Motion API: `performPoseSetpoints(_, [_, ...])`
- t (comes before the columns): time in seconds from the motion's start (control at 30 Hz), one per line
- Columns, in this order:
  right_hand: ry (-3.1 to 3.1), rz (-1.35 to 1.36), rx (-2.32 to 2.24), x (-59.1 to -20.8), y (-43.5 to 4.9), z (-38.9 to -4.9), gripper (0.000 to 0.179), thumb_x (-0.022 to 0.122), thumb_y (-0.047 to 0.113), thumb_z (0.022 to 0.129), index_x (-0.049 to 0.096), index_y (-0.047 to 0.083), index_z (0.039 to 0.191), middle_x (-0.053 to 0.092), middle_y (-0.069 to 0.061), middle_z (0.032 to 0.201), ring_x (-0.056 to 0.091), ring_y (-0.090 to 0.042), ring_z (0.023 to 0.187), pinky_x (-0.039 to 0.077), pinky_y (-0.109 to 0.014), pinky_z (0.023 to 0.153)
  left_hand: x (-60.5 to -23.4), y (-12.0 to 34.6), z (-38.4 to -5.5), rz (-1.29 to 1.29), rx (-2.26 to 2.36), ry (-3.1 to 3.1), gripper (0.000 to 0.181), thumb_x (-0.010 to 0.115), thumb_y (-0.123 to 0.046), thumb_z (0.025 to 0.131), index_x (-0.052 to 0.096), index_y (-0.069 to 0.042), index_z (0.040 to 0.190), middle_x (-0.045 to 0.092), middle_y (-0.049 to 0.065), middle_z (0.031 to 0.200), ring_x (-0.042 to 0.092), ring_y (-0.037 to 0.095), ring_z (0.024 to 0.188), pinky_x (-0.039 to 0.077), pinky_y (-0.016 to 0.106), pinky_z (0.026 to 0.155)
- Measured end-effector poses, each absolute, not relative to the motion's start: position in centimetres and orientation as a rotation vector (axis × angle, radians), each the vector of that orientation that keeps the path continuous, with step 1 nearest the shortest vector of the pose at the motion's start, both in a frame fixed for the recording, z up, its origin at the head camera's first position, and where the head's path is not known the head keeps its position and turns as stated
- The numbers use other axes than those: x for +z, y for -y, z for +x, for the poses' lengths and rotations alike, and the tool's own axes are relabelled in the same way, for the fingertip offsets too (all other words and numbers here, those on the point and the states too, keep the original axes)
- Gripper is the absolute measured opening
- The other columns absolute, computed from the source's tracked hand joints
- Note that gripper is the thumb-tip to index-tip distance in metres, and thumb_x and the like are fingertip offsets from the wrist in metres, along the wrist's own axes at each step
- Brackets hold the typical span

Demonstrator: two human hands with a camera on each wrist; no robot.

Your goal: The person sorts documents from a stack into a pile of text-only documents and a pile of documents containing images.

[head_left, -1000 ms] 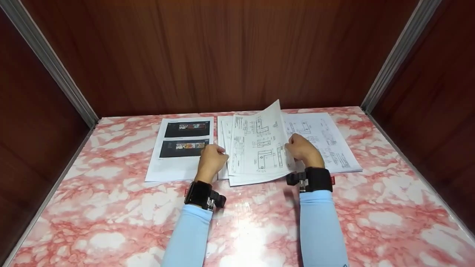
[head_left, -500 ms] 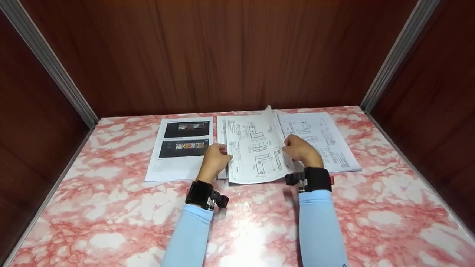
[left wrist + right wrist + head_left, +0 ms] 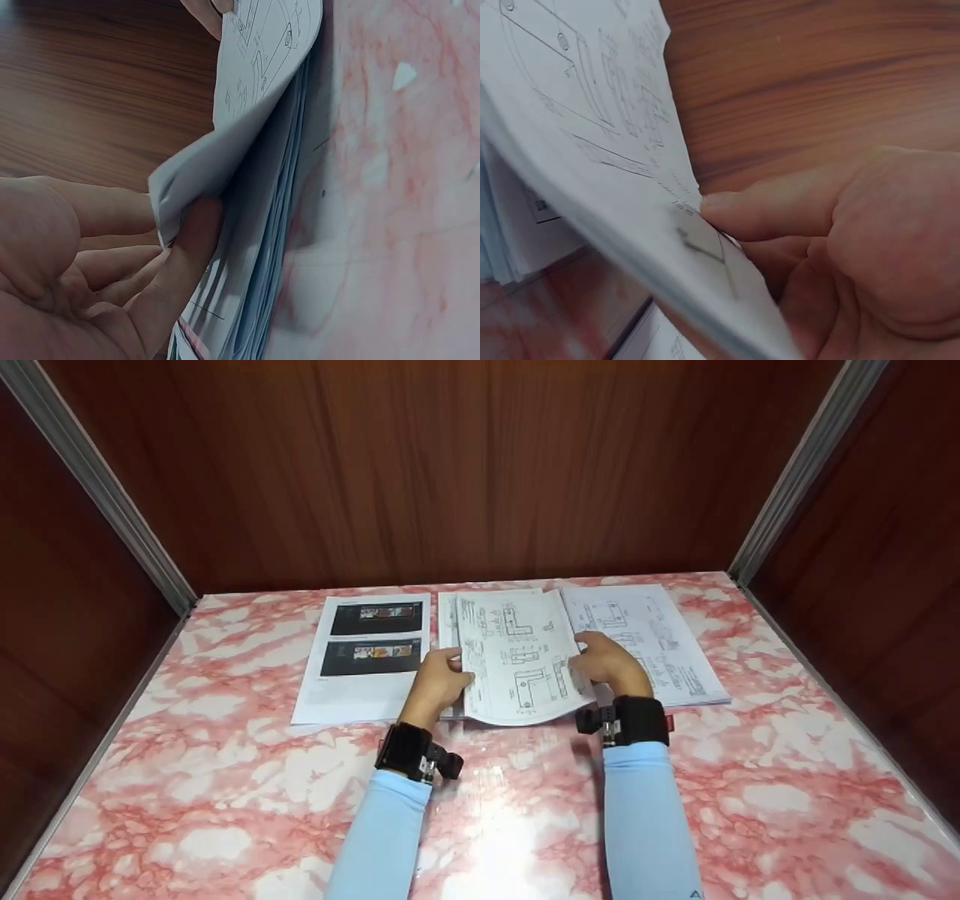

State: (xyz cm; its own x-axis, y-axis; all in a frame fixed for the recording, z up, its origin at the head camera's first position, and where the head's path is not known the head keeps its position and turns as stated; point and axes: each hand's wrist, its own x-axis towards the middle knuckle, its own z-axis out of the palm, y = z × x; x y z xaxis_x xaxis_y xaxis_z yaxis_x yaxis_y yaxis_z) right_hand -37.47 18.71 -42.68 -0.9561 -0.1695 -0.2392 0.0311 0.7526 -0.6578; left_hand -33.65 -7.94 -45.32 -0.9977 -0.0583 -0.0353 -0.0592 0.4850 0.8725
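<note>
Several loosely stacked sheets with line drawings of L-shaped parts (image 3: 525,652) are held between both hands, their bottom edge bowed up in the middle of the table. My left hand (image 3: 442,681) holds their left edge, and in the left wrist view a finger (image 3: 196,232) reaches beneath the curled paper. On the opposite side, my right hand (image 3: 609,666) pinches the right edge; the right wrist view has the thumb (image 3: 742,214) at the paper's edge, the other fingers partly hidden behind. Beneath the held sheets lies a thicker stack of paper (image 3: 259,300).
To the left lies a printed sheet with two dark pictures (image 3: 360,694), partly behind the left hand. Another pile of drawings (image 3: 679,660) lies to the right, under the right forearm's side. Wooden panels (image 3: 480,472) enclose the red-and-white marbled table (image 3: 225,787).
The raised upper corner of the sheets has come down and the sheets now lie flatter, bowed at the bottom. My left hand has moved slightly right onto their left edge.
</note>
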Motion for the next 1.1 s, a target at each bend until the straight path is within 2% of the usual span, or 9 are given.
performPoseSetpoints(0.17, [-2.669,-0.151,-0.964,-42.7,-18.7,-37.4,0.071,0.052,0.013,0.082,0.023,0.007,0.146,0.038,-0.02,0.142,0.042,-0.033,0.125,0.037,-0.046,0.101,-45.3,7.8,-33.6,-0.129,1.612,-2.669,0.061,0.063,-0.005,0.079,0.043,-0.005,0.137,0.065,0.016,0.104,0.061,0.023,0.094,0.051,0.03,0.073])
performPoseSetpoints(0.27, [-2.667,-0.152,-0.985,-42.6,-18.7,-37.4,0.073,0.052,0.011,0.079,0.022,0.009,0.146,0.038,-0.019,0.143,0.042,-0.033,0.124,0.038,-0.044,0.099,-45.4,7.8,-33.6,-0.127,1.63,-2.66,0.062,0.063,-0.004,0.078,0.043,-0.004,0.136,0.066,0.019,0.104,0.063,0.024,0.096,0.052,0.03,0.073])
performPoseSetpoints(0.43, [-2.665,-0.126,-1.056,-42.5,-18.7,-37.4,0.075,0.055,0.011,0.078,0.025,0.012,0.146,0.043,-0.017,0.139,0.049,-0.029,0.112,0.044,-0.037,0.086,-45.2,7.9,-33.7,-0.138,1.618,-2.69,0.062,0.066,-0.007,0.078,0.045,-0.007,0.136,0.067,0.016,0.099,0.063,0.022,0.089,0.051,0.029,0.07])
performPoseSetpoints(0.63, [-2.664,-0.112,-1.174,-42.5,-18.8,-37.6,0.072,0.056,0.01,0.078,0.03,0.01,0.144,0.056,-0.016,0.12,0.057,-0.025,0.089,0.047,-0.03,0.067,-44.8,8.2,-33.7,-0.167,1.682,-2.647,0.062,0.069,-0.01,0.079,0.045,-0.013,0.136,0.068,0.012,0.091,0.064,0.02,0.082,0.05,0.029,0.068])
performPoseSetpoints(0.83, [-2.681,-0.089,-1.248,-42.3,-19.0,-37.7,0.061,0.058,0.016,0.085,0.036,0.01,0.141,0.054,-0.018,0.124,0.055,-0.026,0.1,0.047,-0.031,0.074,-44.5,8.5,-33.9,-0.209,1.741,-2.629,0.062,0.071,-0.01,0.077,0.048,-0.015,0.134,0.07,0.012,0.089,0.066,0.02,0.081,0.051,0.029,0.068])
performPoseSetpoints(1.0, [-2.661,-0.088,-1.301,-42.4,-19.1,-37.8,0.062,0.057,0.016,0.085,0.034,0.011,0.142,0.049,-0.02,0.128,0.052,-0.029,0.109,0.046,-0.036,0.083,-44.4,8.7,-34.0,-0.25,1.786,-2.586,0.059,0.072,-0.012,0.078,0.049,-0.016,0.133,0.07,0.011,0.092,0.066,0.02,0.085,0.051,0.03,0.071])
performPoseSetpoints(1.1, [-2.661,-0.093,-1.334,-42.4,-19.1,-37.8,0.061,0.057,0.016,0.085,0.035,0.011,0.142,0.05,-0.02,0.127,0.052,-0.028,0.109,0.046,-0.035,0.084,-44.3,8.7,-34.0,-0.261,1.797,-2.587,0.056,0.07,-0.013,0.079,0.051,-0.016,0.131,0.07,0.011,0.095,0.066,0.021,0.089,0.052,0.032,0.076])
